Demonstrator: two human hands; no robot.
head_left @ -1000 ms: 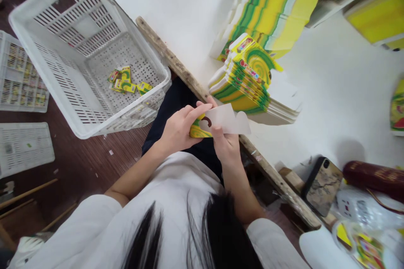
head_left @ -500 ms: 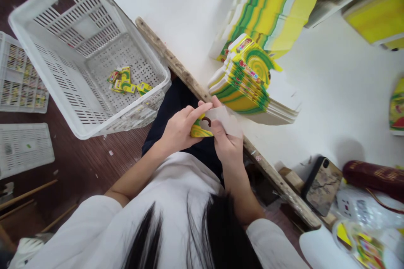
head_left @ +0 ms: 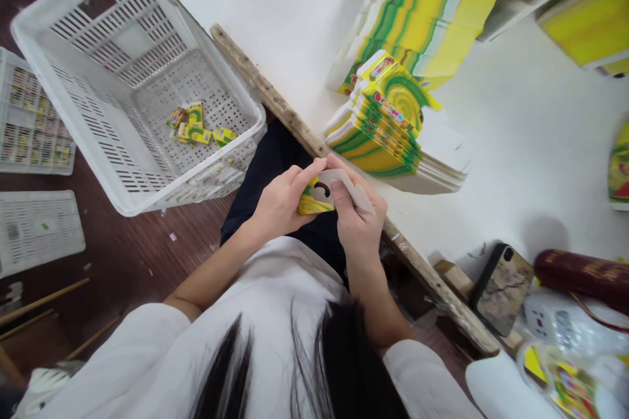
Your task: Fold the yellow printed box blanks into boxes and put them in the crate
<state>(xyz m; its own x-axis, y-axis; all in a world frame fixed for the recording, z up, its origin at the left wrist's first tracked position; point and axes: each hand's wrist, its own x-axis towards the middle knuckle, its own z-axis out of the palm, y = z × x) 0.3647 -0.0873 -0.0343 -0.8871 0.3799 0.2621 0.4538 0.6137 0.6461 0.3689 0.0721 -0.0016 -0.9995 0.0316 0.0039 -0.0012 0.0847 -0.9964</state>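
Between both hands, over my lap at the table's edge, is a small yellow-green printed crayon box [head_left: 313, 203] of thin card. Its pale inner side and a dark curved cut-out show toward me. My left hand [head_left: 282, 200] wraps round the printed end, the index finger laid along the top. On the other end, my right hand [head_left: 361, 216] grips the pale card flap, thumb on the near face and fingers behind. Just beyond the hands, on the table, stands a stack of flat crayon cartons [head_left: 381, 127]. The fingers hide part of the box.
A white plastic crate [head_left: 132, 78] at left holds several small finished boxes [head_left: 194, 127]. A larger pile of printed card [head_left: 422, 13] lies behind the stack. At right are a phone [head_left: 502, 289] and a dark red bottle [head_left: 580, 278]. The wooden table edge [head_left: 285, 111] runs diagonally.
My right hand's fingers have curled further round the card, and the pale flap is now bent more toward the box. My left hand has hardly moved.
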